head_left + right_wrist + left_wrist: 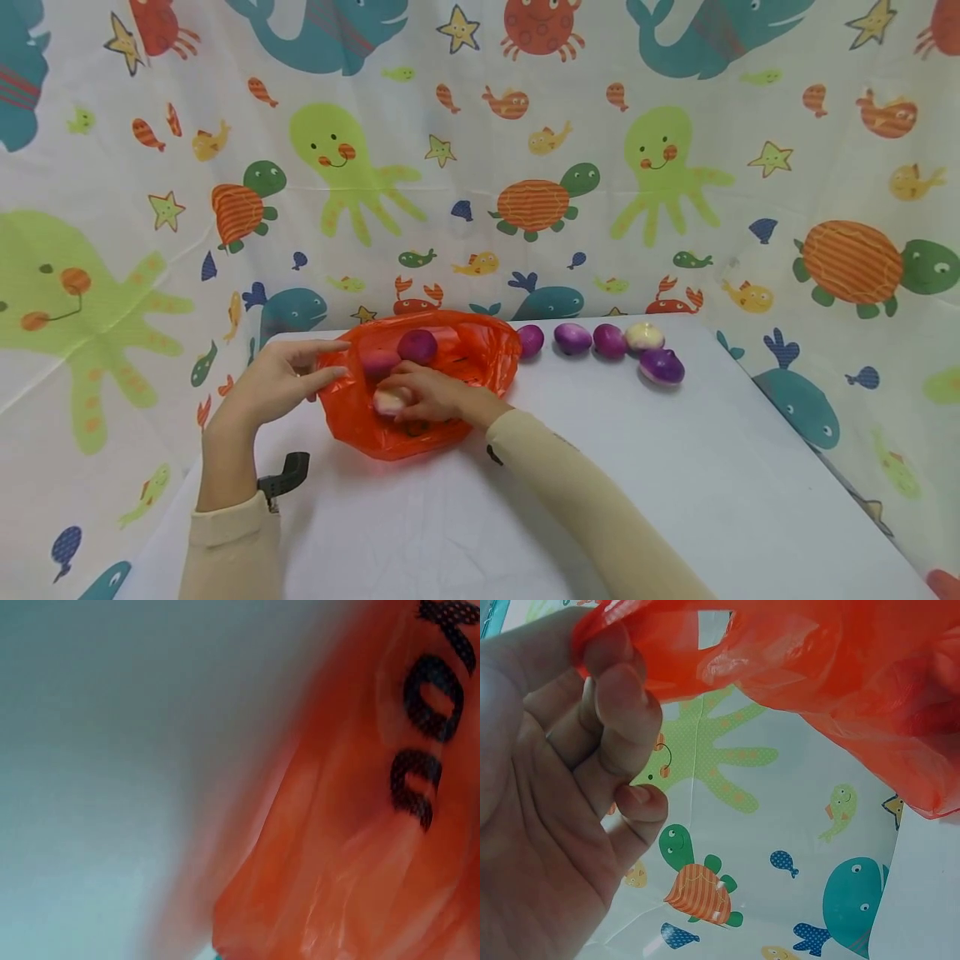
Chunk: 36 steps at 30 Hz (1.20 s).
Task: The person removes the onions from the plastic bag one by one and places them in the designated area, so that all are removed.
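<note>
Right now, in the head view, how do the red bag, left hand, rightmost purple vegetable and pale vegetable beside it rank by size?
1. Red bag
2. Left hand
3. Purple vegetable and pale vegetable: too alike to rank

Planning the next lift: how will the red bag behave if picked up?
The red bag is likely floppy: its thin film looks creased. Lifted only by the edge at the left hand, it may tilt, spilling the round purple piece inside. Its shiny surface could be slippery.

Bag (347, 417): thin plastic, glossy, crinkled. Tabletop (712, 467): smooth, matt. Sleeves (585, 508): matt, apparently cloth.
</note>
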### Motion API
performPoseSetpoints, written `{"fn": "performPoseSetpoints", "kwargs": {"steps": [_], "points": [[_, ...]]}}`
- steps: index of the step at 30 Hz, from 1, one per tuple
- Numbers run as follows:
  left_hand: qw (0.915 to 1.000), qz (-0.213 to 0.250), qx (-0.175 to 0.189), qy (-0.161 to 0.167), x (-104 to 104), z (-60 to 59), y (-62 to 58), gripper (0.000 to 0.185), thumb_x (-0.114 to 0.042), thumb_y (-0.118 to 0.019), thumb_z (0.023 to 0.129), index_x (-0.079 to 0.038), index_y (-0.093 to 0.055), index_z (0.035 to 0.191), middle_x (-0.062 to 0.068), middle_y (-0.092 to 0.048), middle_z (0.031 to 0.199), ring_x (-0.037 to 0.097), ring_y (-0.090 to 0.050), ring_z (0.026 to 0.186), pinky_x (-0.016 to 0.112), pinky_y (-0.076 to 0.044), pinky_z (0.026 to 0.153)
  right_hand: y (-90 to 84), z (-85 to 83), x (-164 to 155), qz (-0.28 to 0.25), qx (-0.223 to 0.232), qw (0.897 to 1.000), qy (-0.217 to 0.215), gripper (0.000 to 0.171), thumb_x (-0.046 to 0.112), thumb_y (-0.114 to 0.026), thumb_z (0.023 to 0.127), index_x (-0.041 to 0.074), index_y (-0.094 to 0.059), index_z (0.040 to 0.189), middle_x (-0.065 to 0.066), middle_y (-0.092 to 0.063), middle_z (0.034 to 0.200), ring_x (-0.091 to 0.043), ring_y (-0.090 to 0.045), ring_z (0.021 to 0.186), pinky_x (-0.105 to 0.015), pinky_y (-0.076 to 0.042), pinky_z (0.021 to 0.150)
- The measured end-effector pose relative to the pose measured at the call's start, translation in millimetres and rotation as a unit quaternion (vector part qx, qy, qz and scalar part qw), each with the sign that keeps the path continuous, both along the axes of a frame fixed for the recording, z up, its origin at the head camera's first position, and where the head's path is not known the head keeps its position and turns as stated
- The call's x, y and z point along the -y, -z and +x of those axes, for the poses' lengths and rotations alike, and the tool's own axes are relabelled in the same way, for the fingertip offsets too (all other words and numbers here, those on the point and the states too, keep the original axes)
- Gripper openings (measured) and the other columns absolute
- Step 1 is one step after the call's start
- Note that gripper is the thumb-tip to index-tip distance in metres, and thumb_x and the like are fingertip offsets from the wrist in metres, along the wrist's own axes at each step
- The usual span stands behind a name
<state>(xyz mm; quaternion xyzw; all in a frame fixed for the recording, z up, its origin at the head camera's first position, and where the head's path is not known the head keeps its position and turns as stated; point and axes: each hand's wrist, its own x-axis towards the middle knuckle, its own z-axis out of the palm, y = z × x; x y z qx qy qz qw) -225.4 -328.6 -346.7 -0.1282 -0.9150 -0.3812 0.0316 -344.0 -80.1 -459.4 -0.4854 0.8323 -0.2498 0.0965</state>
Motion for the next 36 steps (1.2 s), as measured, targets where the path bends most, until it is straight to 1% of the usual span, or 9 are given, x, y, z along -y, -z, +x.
{"fn": "performPoseSetpoints", "kwargs": {"steps": [3, 8, 12, 17, 20, 25, 27, 32, 36], "points": [[1.0000, -0.004, -0.004, -0.001, 0.1, 0.3, 0.1, 0.049, -0.040, -0.074, 0.097, -0.016, -0.067, 0.140, 0.008, -0.065, 0.077, 0.023, -0.065, 0.071, 0.032, -0.056, 0.064, 0.3, -0.8, -9.4, -0.027, 0.026, 0.999, 0.012, 0.055, 0.034, -0.077, 0.094, 0.028, -0.060, 0.146, 0.006, -0.049, 0.142, -0.009, -0.049, 0.129, -0.025, -0.047, 0.108], [0.9999, -0.008, -0.010, -0.005, 1.0, 0.4, 0.7, 0.049, -0.041, -0.074, 0.096, -0.017, -0.068, 0.139, 0.008, -0.062, 0.073, 0.022, -0.065, 0.070, 0.032, -0.055, 0.064, -3.5, -1.9, -31.5, -0.092, 0.050, 0.994, 0.031, 0.055, 0.030, -0.079, 0.093, 0.029, -0.061, 0.145, 0.005, -0.049, 0.143, -0.013, -0.049, 0.129, -0.026, -0.050, 0.102], [0.9998, -0.010, -0.013, -0.006, 1.4, 1.0, 1.1, 0.050, -0.041, -0.075, 0.096, -0.017, -0.068, 0.139, 0.008, -0.061, 0.072, 0.022, -0.064, 0.070, 0.032, -0.055, 0.063, -9.3, -1.8, -48.8, -0.125, 0.047, 0.990, 0.045, 0.058, 0.030, -0.079, 0.093, 0.029, -0.059, 0.147, 0.004, -0.048, 0.145, -0.015, -0.048, 0.131, -0.029, -0.052, 0.103], [0.9999, -0.011, -0.011, -0.007, 1.1, 1.9, 0.6, 0.050, -0.041, -0.075, 0.096, -0.018, -0.068, 0.139, 0.008, -0.061, 0.072, 0.022, -0.064, 0.070, 0.031, -0.055, 0.063, -16.1, -0.4, -67.2, -0.173, 0.026, 0.983, 0.056, 0.056, 0.024, -0.079, 0.094, 0.025, -0.060, 0.146, 0.002, -0.048, 0.147, -0.018, -0.047, 0.136, -0.035, -0.052, 0.106], [0.9999, -0.010, -0.010, -0.007, 0.8, 1.5, 0.2, 0.049, -0.041, -0.075, 0.096, -0.018, -0.068, 0.139, 0.008, -0.061, 0.073, 0.022, -0.064, 0.070, 0.031, -0.054, 0.063, -19.1, 0.5, -79.1, -0.213, 0.010, 0.975, 0.061, 0.055, 0.021, -0.080, 0.093, 0.022, -0.061, 0.145, 0.001, -0.050, 0.147, -0.019, -0.047, 0.136, -0.037, -0.052, 0.107], [0.9999, -0.008, -0.006, -0.003, -0.9, 0.0, 0.2, 0.049, -0.040, -0.075, 0.096, -0.018, -0.068, 0.139, 0.008, -0.062, 0.075, 0.022, -0.064, 0.072, 0.031, -0.054, 0.064, -21.1, 1.7, -100.6, -0.269, -0.015, 0.958, 0.095, 0.057, 0.018, -0.082, 0.090, 0.020, -0.062, 0.144, -0.001, -0.053, 0.143, -0.021, -0.051, 0.132, -0.042, -0.052, 0.107], [0.9999, -0.008, -0.006, -0.001, -1.7, -0.6, 0.8, 0.049, -0.041, -0.075, 0.096, -0.018, -0.068, 0.140, 0.008, -0.064, 0.077, 0.022, -0.064, 0.072, 0.032, -0.055, 0.064, -21.3, 2.7, -108.9, -0.283, -0.018, 0.952, 0.115, 0.058, 0.017, -0.082, 0.090, 0.020, -0.062, 0.144, -0.001, -0.053, 0.143, -0.022, -0.051, 0.131, -0.043, -0.053, 0.106], [0.9999, -0.007, -0.009, 0.002, -2.4, -1.1, 2.6, 0.048, -0.041, -0.074, 0.097, -0.018, -0.068, 0.139, 0.007, -0.069, 0.083, 0.022, -0.065, 0.073, 0.033, -0.055, 0.064, -20.7, 3.4, -129.8, -0.321, -0.013, 0.936, 0.140, 0.057, 0.012, -0.083, 0.089, 0.014, -0.062, 0.143, -0.006, -0.051, 0.142, -0.025, -0.053, 0.130, -0.044, -0.055, 0.106], [0.9998, -0.011, -0.013, -0.004, -2.0, -0.2, 2.5, 0.048, -0.042, -0.074, 0.097, -0.018, -0.069, 0.138, 0.007, -0.069, 0.084, 0.024, -0.065, 0.074, 0.031, -0.056, 0.064, -18.1, -1.7, -147.6, -0.346, -0.017, 0.923, 0.165, 0.057, 0.010, -0.084, 0.088, 0.013, -0.063, 0.141, -0.008, -0.052, 0.141, -0.027, -0.056, 0.127, -0.048, -0.057, 0.100]]}}
